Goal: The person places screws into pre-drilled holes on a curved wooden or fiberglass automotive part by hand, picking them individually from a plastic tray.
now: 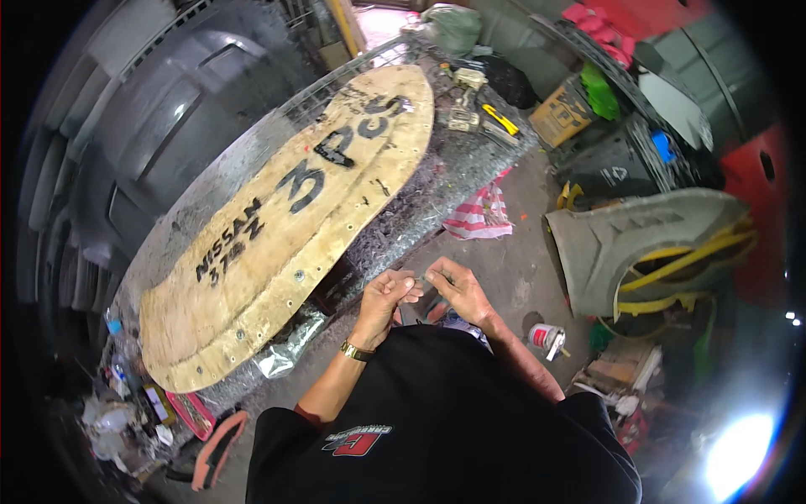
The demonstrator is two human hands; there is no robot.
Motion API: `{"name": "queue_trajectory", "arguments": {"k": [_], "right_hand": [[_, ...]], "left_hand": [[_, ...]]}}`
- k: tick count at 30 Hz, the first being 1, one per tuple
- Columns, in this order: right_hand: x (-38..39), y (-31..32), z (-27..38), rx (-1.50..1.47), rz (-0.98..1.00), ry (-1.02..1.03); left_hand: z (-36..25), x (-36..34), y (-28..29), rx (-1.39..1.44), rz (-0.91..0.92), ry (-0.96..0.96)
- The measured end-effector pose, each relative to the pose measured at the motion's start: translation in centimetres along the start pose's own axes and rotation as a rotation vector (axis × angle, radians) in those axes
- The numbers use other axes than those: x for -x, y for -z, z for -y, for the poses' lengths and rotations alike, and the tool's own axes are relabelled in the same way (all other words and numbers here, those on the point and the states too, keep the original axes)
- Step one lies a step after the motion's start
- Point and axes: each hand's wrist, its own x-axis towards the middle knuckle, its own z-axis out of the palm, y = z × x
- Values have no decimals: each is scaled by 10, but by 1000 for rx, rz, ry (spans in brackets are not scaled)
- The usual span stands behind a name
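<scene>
"Where are the edges, and where is there room?"

"Twelve is straight ahead of the person. A long tan board (277,260) with black hand lettering lies on the grey surface (432,185), spanning about nine to twelve o'clock from the hands. The surface's near edge slants from eight o'clock up to one, close by the left hand (386,296) in our view. Concrete floor (527,262) gives room between two and three, out to a grey moulded panel (598,244). A pink-and-white striped cloth (483,210) hangs by the edge at one; a white-and-red tin (546,337) stands near four."

"And the fingers?"

"Drawn together on both sides. The left thumb and forefinger pinch a small, thin piece (421,279), and the tips of the right hand (458,290) close on it from three o'clock. The piece sits between the two hands, in front of the person's black shirt (470,395). From here I cannot tell what it is."

"How are the hands held?"

"Raised ahead of the body, nearly meeting. The left forearm comes up from seven o'clock, a gold-toned watch (358,351) at its wrist, fingers curled inward. The right rises from between four and five, back of the hand upward, fingers bent toward nine."
</scene>
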Motion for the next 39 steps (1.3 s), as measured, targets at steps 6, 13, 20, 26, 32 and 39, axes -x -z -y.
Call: {"name": "queue_trajectory", "arguments": {"k": [6, 13, 20, 26, 32, 39], "right_hand": [[-67, 20, -18, 203, 170, 183], [-131, 52, 2, 158, 513, 178], [-191, 107, -21, 90, 854, -82], [-216, 127, -36, -125, 1141, -323], [-219, 126, -31, 60, 1171, -229], [-209, 123, -38, 92, 974, -267]], "left_hand": [[0, -29, -2, 90, -126, -10], [17, -61, -17, 298, -282, -74], [35, -75, -43, 589, -589, -375], [31, -93, -39, 653, -833, -583], [19, -105, -24, 701, -889, -633], [-12, -104, -34, 759, -816, -572]]}}
